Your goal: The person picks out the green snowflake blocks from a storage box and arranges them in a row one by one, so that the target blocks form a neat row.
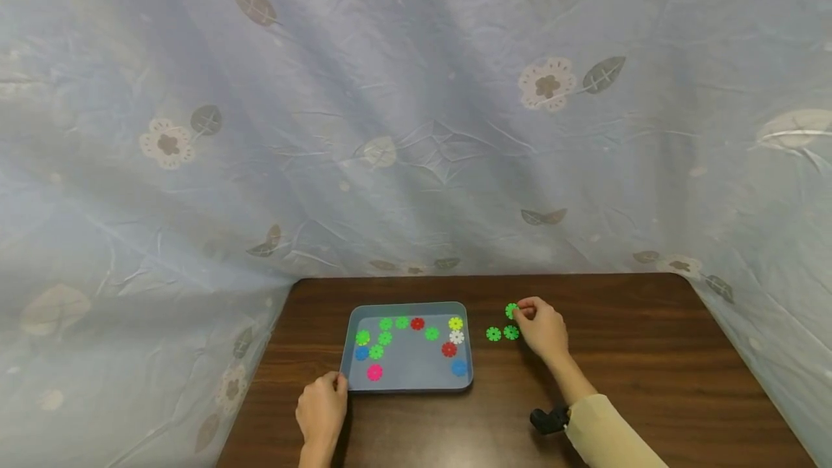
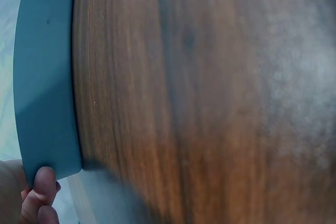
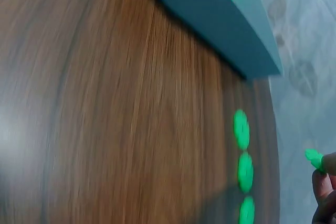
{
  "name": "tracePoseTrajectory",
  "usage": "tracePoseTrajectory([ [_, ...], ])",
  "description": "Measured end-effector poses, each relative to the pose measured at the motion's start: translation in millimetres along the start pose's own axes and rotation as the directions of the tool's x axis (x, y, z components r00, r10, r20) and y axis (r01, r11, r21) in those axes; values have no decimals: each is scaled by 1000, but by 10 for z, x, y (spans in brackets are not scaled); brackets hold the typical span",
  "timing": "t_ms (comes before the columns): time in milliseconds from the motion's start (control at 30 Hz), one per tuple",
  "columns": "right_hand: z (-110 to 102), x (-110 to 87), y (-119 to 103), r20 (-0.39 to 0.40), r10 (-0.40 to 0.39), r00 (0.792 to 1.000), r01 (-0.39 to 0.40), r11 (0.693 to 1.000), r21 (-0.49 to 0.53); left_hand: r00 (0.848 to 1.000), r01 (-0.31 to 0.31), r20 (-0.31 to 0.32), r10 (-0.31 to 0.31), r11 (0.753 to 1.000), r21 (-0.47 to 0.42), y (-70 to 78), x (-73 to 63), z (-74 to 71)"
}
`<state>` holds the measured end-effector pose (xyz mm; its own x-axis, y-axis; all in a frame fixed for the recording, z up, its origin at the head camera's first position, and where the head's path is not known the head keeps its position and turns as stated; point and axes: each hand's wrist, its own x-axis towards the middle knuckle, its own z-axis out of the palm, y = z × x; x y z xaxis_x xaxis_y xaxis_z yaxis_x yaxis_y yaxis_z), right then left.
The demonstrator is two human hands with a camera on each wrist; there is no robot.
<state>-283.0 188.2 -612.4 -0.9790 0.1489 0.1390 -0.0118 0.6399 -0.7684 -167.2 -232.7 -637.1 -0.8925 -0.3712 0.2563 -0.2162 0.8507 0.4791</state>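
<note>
A grey-blue tray (image 1: 416, 384) lies on the table with several flower-shaped plastic discs inside, green, red, yellow, white, blue and pink. At its near left corner my left hand (image 1: 321, 408) grips the tray; in the left wrist view, fingertips (image 2: 44, 179) curl against the tray's side wall (image 2: 47, 93). To the right of the tray, my right hand (image 1: 543, 327) pinches a green disc (image 1: 511, 310) between thumb and finger, held above the table in the right wrist view. Below it, green discs (image 3: 245, 171) lie in a row; the head view shows two, the right wrist view three.
The dark wooden table (image 1: 624, 352) ends at a pale floral curtain (image 1: 442, 128) that hangs behind and at the sides. A black wrist device (image 1: 549, 421) sits at the right cuff, just above the tabletop.
</note>
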Motion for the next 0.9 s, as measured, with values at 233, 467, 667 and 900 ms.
tracePoseTrajectory([
  [233, -252, 4, 330, -8, 41, 999, -41, 998, -48, 1000, 5, 11, -5, 1000, -3, 17, 0, -24],
  [467, -347, -72, 561, 29, 107, 994, -104, 991, -89, 1000, 10, 14, -10, 1000, -2, 11, -4, -25],
  [667, -358, -139, 679, 64, 136, 989, -128, 984, -123, 1000, 7, 15, -7, 1000, -5, 1, -6, -21],
  [900, -389, -170, 721, 58, 161, 985, -152, 978, -141, 1000, 7, 6, -7, 1000, -5, 3, 3, -13],
])
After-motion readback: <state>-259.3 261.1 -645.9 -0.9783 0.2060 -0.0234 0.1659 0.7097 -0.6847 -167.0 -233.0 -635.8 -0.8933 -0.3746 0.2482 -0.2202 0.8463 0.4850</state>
